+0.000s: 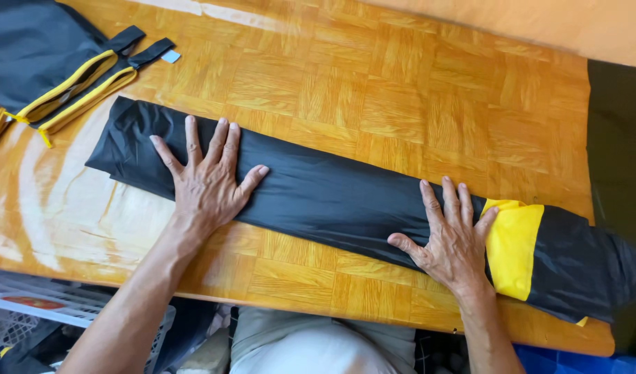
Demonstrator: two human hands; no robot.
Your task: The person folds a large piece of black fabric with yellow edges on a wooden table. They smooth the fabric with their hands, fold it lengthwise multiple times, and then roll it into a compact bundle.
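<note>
A long, narrow fold of black fabric [332, 190] lies slantwise across the wooden table [401, 90], from upper left to lower right, with a yellow band [515, 246] near its right end. My left hand [204, 176] lies flat on the fabric's left part, fingers spread. On the fabric just left of the yellow band rests my right hand [449, 239], also flat with fingers apart. Neither hand grips anything.
A dark grey bag with yellow-edged zips and black straps [62, 62] lies at the table's top left corner. Black material [619, 138] hangs at the right edge. Below the table's near edge are a white wire basket [34, 312] and my lap.
</note>
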